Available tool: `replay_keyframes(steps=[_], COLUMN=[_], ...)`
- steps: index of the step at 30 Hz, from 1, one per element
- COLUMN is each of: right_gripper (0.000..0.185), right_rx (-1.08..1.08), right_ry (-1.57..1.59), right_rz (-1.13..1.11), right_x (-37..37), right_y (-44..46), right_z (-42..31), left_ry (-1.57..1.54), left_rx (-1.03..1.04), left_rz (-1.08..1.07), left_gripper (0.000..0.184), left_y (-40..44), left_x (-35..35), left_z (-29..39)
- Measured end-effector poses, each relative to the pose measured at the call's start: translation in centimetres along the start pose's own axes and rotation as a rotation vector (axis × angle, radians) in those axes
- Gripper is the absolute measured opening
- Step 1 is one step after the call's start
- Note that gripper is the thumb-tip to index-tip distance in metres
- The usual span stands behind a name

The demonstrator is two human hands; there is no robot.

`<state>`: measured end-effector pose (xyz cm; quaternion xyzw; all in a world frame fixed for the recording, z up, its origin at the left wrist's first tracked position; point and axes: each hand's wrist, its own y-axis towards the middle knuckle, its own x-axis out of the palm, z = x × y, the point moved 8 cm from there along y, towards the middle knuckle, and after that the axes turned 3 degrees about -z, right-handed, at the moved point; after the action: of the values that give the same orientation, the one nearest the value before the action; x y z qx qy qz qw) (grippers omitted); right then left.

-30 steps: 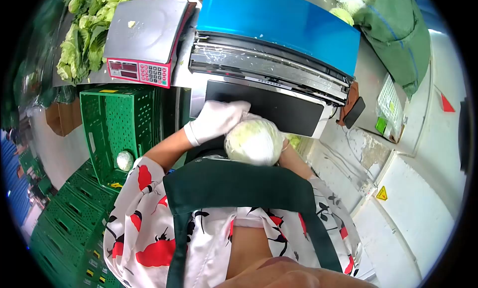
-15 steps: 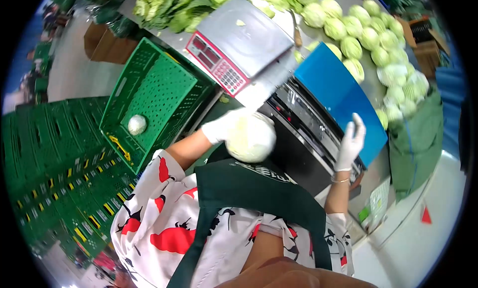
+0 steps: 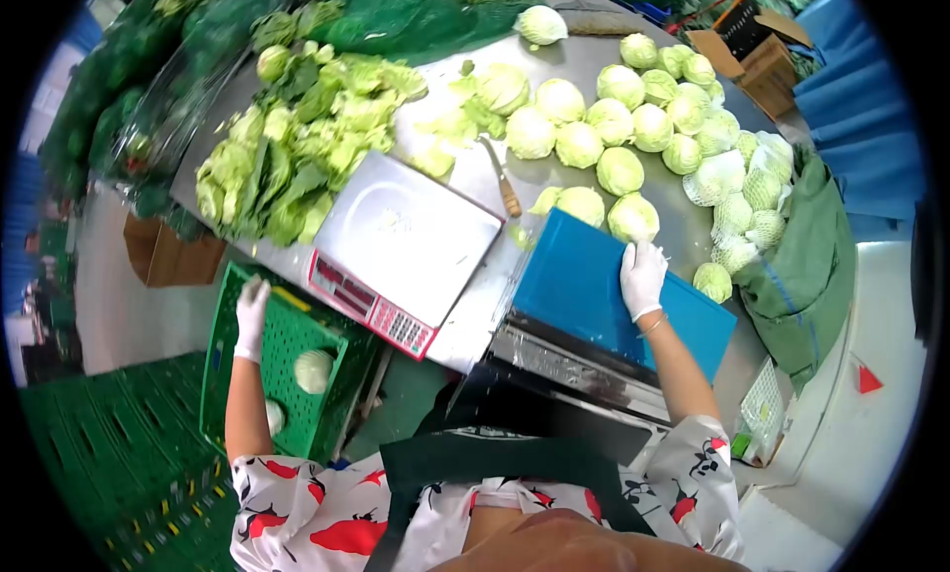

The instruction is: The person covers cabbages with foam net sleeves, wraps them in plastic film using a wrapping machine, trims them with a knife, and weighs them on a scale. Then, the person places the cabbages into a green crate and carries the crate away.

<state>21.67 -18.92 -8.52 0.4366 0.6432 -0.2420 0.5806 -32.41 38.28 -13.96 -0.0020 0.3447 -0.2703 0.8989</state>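
My left hand point(image 3: 251, 320), in a white glove, reaches over the green crate point(image 3: 211, 374) at left with nothing visible in it; its fingers are stretched forward. Inside the crate lie a wrapped cabbage point(image 3: 314, 371) and another pale cabbage point(image 3: 274, 417), partly covered by my left arm. My right hand point(image 3: 643, 283), also gloved, is over the blue board point(image 3: 574, 285) with its fingers extended. Its fingertips overlap the near edge of a bare cabbage point(image 3: 633, 218); whether they touch it I cannot tell.
A scale point(image 3: 406, 236) stands left of the blue board. Behind it are loose cabbage leaves point(image 3: 287, 151) and a knife point(image 3: 507, 188) with a wooden handle. Several cabbages point(image 3: 579, 143) sit at the back; net-wrapped ones point(image 3: 762, 191) lie right, beside a green cloth point(image 3: 807, 285).
The wrapped cabbage from my left hand now lies in the crate, and that hand has moved left over it. My right hand has moved up across the board toward the cabbages. The view has shifted.
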Motion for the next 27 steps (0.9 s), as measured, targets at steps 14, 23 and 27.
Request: replay_keyframes(steps=[14, 23, 27], right_gripper=[0.029, 0.030, 0.030], right_rx=[0.073, 0.126, 0.146], right_ry=[0.118, 0.196, 0.187], right_rz=[-0.041, -0.230, -0.281], right_x=[-2.2, -1.1, -0.7], right_y=[2.0, 2.8, 2.7], right_z=[-2.2, -1.5, -1.2], left_ry=[-0.324, -0.537, -0.249], left_rx=[0.366, -0.123, -0.071], left_rz=[-0.273, -0.240, -0.021], left_gripper=[0.109, 0.115, 0.143], left_y=[36.4, 43.0, 45.5], left_x=[52.1, 64.8, 66.3], left_z=[48.1, 52.5, 51.2])
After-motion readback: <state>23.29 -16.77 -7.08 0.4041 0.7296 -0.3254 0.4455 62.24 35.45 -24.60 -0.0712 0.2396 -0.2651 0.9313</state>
